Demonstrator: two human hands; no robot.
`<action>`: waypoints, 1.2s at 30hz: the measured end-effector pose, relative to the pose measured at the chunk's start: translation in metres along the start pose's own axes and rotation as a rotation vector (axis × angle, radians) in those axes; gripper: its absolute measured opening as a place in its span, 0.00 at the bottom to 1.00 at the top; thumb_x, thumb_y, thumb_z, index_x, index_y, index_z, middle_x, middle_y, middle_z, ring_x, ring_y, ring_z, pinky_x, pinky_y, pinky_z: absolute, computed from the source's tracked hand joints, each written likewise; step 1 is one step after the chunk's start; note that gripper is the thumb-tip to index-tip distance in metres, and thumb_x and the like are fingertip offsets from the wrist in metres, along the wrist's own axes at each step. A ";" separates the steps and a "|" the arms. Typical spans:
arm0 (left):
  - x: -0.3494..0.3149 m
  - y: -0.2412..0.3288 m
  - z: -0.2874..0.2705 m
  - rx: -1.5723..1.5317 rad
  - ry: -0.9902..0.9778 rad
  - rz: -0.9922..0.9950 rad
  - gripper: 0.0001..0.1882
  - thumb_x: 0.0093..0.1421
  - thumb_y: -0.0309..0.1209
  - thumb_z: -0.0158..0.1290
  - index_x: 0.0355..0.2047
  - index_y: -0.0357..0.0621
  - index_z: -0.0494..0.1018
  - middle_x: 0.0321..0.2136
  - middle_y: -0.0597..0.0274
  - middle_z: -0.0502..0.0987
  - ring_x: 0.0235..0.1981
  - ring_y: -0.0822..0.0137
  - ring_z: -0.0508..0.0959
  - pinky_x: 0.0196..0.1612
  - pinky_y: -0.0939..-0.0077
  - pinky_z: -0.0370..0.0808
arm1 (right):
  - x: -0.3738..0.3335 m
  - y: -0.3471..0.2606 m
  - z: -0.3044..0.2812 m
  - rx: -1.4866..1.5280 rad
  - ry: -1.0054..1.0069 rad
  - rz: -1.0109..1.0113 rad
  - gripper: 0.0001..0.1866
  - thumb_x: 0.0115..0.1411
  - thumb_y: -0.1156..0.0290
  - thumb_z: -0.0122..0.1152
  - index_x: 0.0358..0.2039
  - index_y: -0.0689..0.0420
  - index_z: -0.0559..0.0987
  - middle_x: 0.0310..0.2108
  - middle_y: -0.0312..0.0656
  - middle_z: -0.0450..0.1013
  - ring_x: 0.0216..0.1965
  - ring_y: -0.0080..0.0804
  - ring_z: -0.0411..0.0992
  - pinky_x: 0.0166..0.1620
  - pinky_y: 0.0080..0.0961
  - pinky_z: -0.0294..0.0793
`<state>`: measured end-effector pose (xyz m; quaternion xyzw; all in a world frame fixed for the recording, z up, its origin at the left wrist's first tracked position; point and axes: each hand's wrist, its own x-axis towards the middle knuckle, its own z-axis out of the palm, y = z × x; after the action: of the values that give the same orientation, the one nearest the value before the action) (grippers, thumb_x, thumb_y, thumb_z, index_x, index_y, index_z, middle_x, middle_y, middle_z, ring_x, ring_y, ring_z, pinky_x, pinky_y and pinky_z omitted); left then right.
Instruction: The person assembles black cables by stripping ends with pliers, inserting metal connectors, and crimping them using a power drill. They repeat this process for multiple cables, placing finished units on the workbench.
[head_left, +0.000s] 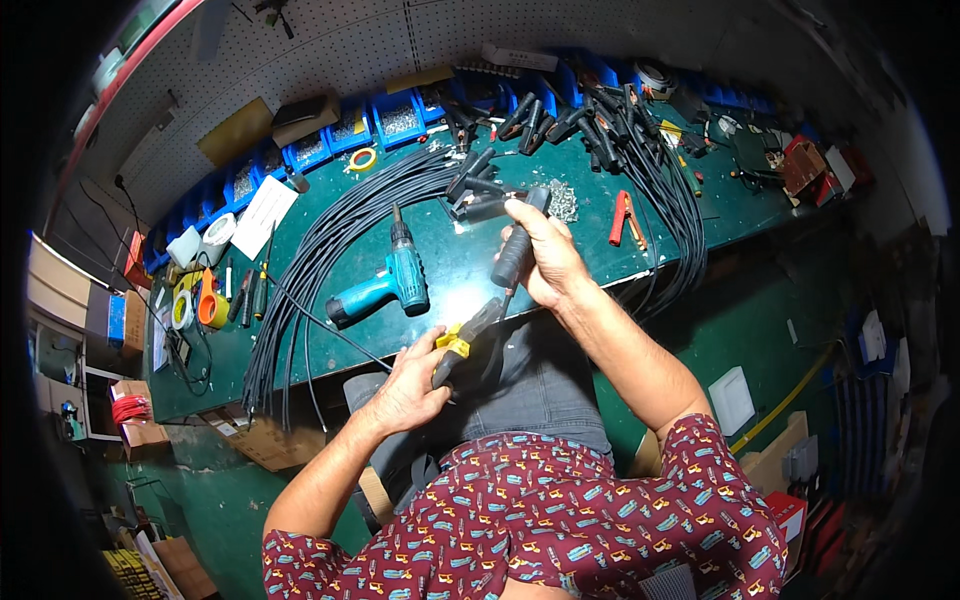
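My left hand (408, 382) is closed around the pliers (484, 318), which have yellow on their handles. Their jaws point up and to the right, close below the other hand. In my right hand (548, 258), fingers wrapped, is a black-handled clamp (512, 256). From its lower end a black cable (508, 300) runs down near the plier jaws; whether they touch it I cannot tell. Both hands are over the bench's front edge, above my lap. A teal cordless drill (392, 280) lies on the green bench (350, 240), left of my right hand.
Bundled black cables (300, 270) curve across the left bench, and more cables (680, 210) hang off the right. Black clamps (600, 125) lie behind. A red clamp (620, 218) rests at right. Blue bins (398, 118) line the back. An orange tape dispenser (211, 305) stands left.
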<state>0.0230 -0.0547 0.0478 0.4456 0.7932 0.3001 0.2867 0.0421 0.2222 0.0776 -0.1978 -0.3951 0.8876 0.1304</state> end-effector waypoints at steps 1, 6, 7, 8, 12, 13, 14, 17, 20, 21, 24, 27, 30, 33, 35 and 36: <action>0.000 0.004 0.001 0.071 0.032 -0.020 0.38 0.50 0.22 0.57 0.64 0.43 0.66 0.71 0.38 0.52 0.73 0.40 0.53 0.72 0.41 0.51 | -0.001 -0.001 0.000 0.001 0.018 -0.021 0.19 0.60 0.60 0.72 0.43 0.56 0.75 0.27 0.36 0.72 0.24 0.26 0.72 0.28 0.31 0.80; 0.003 0.026 0.007 0.306 0.142 -0.084 0.38 0.51 0.27 0.62 0.64 0.39 0.65 0.70 0.34 0.50 0.73 0.37 0.51 0.67 0.21 0.47 | -0.008 0.002 0.003 0.031 0.092 -0.106 0.18 0.60 0.60 0.72 0.40 0.56 0.74 0.28 0.35 0.71 0.25 0.26 0.72 0.30 0.31 0.80; 0.004 0.029 0.009 0.340 0.158 -0.102 0.38 0.51 0.27 0.62 0.64 0.38 0.65 0.70 0.34 0.50 0.73 0.37 0.51 0.67 0.21 0.47 | -0.009 0.003 0.004 0.032 0.094 -0.122 0.17 0.61 0.60 0.72 0.39 0.56 0.75 0.28 0.35 0.71 0.25 0.26 0.72 0.30 0.31 0.80; 0.004 0.032 0.010 0.343 0.160 -0.116 0.37 0.51 0.28 0.63 0.63 0.36 0.66 0.70 0.32 0.50 0.73 0.36 0.51 0.67 0.21 0.47 | -0.011 0.003 0.006 0.034 0.098 -0.138 0.17 0.61 0.60 0.72 0.39 0.56 0.75 0.28 0.35 0.71 0.25 0.25 0.72 0.30 0.31 0.80; 0.005 0.035 0.015 0.359 0.199 -0.121 0.37 0.51 0.28 0.63 0.62 0.36 0.67 0.70 0.33 0.50 0.73 0.37 0.51 0.67 0.21 0.48 | -0.011 0.007 0.002 0.005 0.101 -0.180 0.15 0.62 0.60 0.71 0.36 0.55 0.75 0.28 0.34 0.71 0.25 0.25 0.72 0.30 0.31 0.80; 0.006 0.036 0.015 0.361 0.204 -0.124 0.37 0.51 0.28 0.64 0.62 0.37 0.67 0.70 0.33 0.51 0.73 0.37 0.51 0.67 0.21 0.48 | -0.012 0.008 0.002 0.005 0.106 -0.199 0.15 0.62 0.60 0.71 0.36 0.55 0.76 0.28 0.34 0.71 0.24 0.25 0.72 0.30 0.31 0.80; 0.006 0.037 0.016 0.363 0.209 -0.126 0.37 0.51 0.28 0.64 0.62 0.37 0.68 0.70 0.33 0.51 0.73 0.37 0.51 0.67 0.21 0.48 | -0.013 0.009 0.004 0.005 0.110 -0.219 0.15 0.62 0.59 0.71 0.35 0.55 0.76 0.27 0.34 0.71 0.24 0.25 0.72 0.30 0.31 0.80; 0.007 0.038 0.016 0.341 0.222 -0.117 0.36 0.50 0.28 0.64 0.61 0.37 0.68 0.68 0.35 0.54 0.72 0.39 0.53 0.66 0.20 0.48 | -0.014 0.011 0.003 0.003 0.116 -0.253 0.15 0.63 0.59 0.70 0.34 0.55 0.75 0.26 0.34 0.71 0.24 0.26 0.72 0.28 0.30 0.79; 0.006 0.039 0.016 0.343 0.233 -0.091 0.35 0.50 0.28 0.64 0.60 0.37 0.69 0.63 0.36 0.60 0.68 0.40 0.60 0.66 0.28 0.56 | -0.016 0.014 0.000 0.011 0.105 -0.261 0.14 0.64 0.60 0.69 0.33 0.55 0.75 0.25 0.34 0.71 0.24 0.26 0.72 0.29 0.30 0.78; 0.006 0.036 0.017 0.298 0.232 -0.075 0.35 0.50 0.27 0.64 0.60 0.38 0.69 0.62 0.37 0.61 0.66 0.41 0.62 0.65 0.33 0.59 | -0.017 0.015 0.000 0.015 0.100 -0.261 0.14 0.64 0.60 0.68 0.32 0.55 0.75 0.25 0.34 0.70 0.24 0.26 0.72 0.29 0.30 0.78; 0.006 0.025 0.017 0.181 0.216 -0.022 0.33 0.50 0.26 0.62 0.59 0.40 0.70 0.56 0.42 0.65 0.60 0.44 0.67 0.61 0.47 0.66 | -0.026 0.013 0.007 0.046 0.071 -0.250 0.14 0.65 0.60 0.67 0.32 0.55 0.74 0.24 0.34 0.70 0.24 0.25 0.71 0.31 0.29 0.78; 0.003 0.019 0.013 0.038 0.126 0.021 0.27 0.50 0.23 0.59 0.53 0.41 0.75 0.48 0.46 0.71 0.53 0.48 0.71 0.57 0.56 0.71 | -0.031 0.006 0.009 0.057 -0.011 -0.129 0.13 0.66 0.61 0.65 0.30 0.54 0.73 0.23 0.33 0.68 0.23 0.23 0.68 0.32 0.28 0.76; 0.006 0.019 0.008 -0.190 0.016 0.054 0.17 0.50 0.21 0.54 0.42 0.40 0.79 0.37 0.51 0.76 0.46 0.52 0.74 0.55 0.63 0.73 | -0.026 0.003 0.005 0.085 -0.086 -0.022 0.14 0.67 0.62 0.63 0.29 0.52 0.71 0.22 0.31 0.66 0.22 0.21 0.64 0.31 0.26 0.72; 0.007 0.017 0.004 -0.205 -0.064 0.023 0.23 0.48 0.21 0.53 0.48 0.39 0.76 0.48 0.49 0.71 0.54 0.51 0.73 0.61 0.65 0.69 | -0.023 0.000 0.002 0.098 -0.067 0.024 0.12 0.65 0.64 0.66 0.30 0.53 0.72 0.23 0.32 0.67 0.23 0.22 0.66 0.33 0.28 0.74; 0.006 0.017 0.010 -0.216 0.034 0.027 0.29 0.48 0.22 0.55 0.54 0.39 0.73 0.56 0.46 0.67 0.61 0.48 0.69 0.66 0.58 0.64 | -0.019 0.002 -0.001 0.077 -0.010 -0.002 0.11 0.64 0.65 0.68 0.32 0.53 0.73 0.23 0.32 0.68 0.24 0.23 0.68 0.34 0.29 0.76; 0.006 0.018 0.013 -0.221 0.084 0.029 0.31 0.48 0.22 0.56 0.57 0.39 0.72 0.60 0.44 0.65 0.64 0.46 0.67 0.68 0.55 0.62 | -0.017 0.005 -0.004 0.072 0.010 -0.031 0.13 0.62 0.64 0.71 0.33 0.54 0.75 0.25 0.33 0.70 0.25 0.26 0.71 0.33 0.31 0.78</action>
<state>0.0394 -0.0388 0.0518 0.4094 0.7601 0.4085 0.2962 0.0586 0.2151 0.0752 -0.1914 -0.3650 0.8981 0.1534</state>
